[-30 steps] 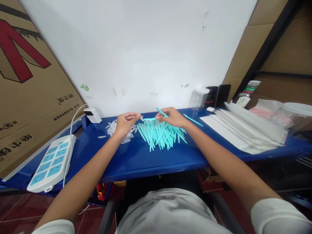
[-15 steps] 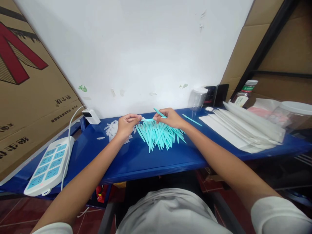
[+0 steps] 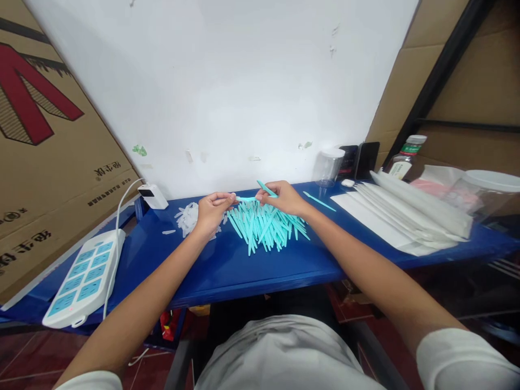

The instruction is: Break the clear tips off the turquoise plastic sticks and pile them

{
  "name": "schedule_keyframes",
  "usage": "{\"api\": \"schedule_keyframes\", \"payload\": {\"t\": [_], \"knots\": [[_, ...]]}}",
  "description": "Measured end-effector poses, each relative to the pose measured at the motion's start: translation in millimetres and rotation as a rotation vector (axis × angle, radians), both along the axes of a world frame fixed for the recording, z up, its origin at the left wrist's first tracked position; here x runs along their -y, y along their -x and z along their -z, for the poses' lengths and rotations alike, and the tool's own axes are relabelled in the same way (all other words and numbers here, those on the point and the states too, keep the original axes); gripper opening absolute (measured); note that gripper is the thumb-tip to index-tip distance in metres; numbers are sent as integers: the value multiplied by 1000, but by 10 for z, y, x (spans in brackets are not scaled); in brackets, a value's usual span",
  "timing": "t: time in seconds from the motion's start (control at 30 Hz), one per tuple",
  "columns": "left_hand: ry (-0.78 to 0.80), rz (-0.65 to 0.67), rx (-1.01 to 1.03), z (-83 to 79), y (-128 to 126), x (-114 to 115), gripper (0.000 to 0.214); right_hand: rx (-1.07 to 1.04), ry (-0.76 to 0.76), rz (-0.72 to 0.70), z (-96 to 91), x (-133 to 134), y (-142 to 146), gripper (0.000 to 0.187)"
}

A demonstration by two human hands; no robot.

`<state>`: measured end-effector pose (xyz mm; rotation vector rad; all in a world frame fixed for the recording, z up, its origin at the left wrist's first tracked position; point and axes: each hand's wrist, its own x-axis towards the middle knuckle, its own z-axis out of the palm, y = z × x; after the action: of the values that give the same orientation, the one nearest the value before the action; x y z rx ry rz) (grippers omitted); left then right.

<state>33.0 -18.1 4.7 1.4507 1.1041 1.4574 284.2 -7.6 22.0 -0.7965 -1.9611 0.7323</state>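
Observation:
A heap of turquoise plastic sticks (image 3: 264, 227) lies on the blue table (image 3: 227, 271). Above its far edge my right hand (image 3: 284, 197) is closed on two turquoise sticks, one poking up and left (image 3: 266, 188), one pointing left towards my other hand (image 3: 246, 199). My left hand (image 3: 211, 211) pinches a small clear cap at that stick's tip. A pile of small clear plastic caps (image 3: 187, 216) lies just left of my left hand. One lone turquoise stick (image 3: 319, 201) rests to the right of the heap.
A white power strip (image 3: 83, 279) with cable and a white charger (image 3: 153, 196) sit at the left. A stack of white sleeves (image 3: 406, 214), clear jars (image 3: 328, 167), a bottle (image 3: 406, 157) and dark boxes stand at the right. Cardboard leans on both sides.
My left hand has moved right until its pinched cap meets the tip of the stick in my right hand. The camera has shifted slightly.

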Motion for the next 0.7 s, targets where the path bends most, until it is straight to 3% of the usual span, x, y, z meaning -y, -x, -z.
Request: {"api": "schedule_keyframes", "payload": {"t": [0.23, 0.33, 0.47, 0.6, 0.7], "knots": [[-23, 30, -23, 8, -57, 50, 51, -21, -52, 44, 36, 111, 150, 32], [-142, -8, -188, 7, -35, 46, 47, 120, -132, 107, 3, 29, 30, 30], [-365, -170, -621, 20, 67, -2, 33, 399, -267, 463, -27, -216, -423, 26], [-400, -205, -955, 24, 244, -95, 27, 632, -127, 830, 3, -451, -998, 28], [-365, -189, -1104, 27, 356, -157, 27, 759, 59, 950, 57, -543, -1307, 31]]}}
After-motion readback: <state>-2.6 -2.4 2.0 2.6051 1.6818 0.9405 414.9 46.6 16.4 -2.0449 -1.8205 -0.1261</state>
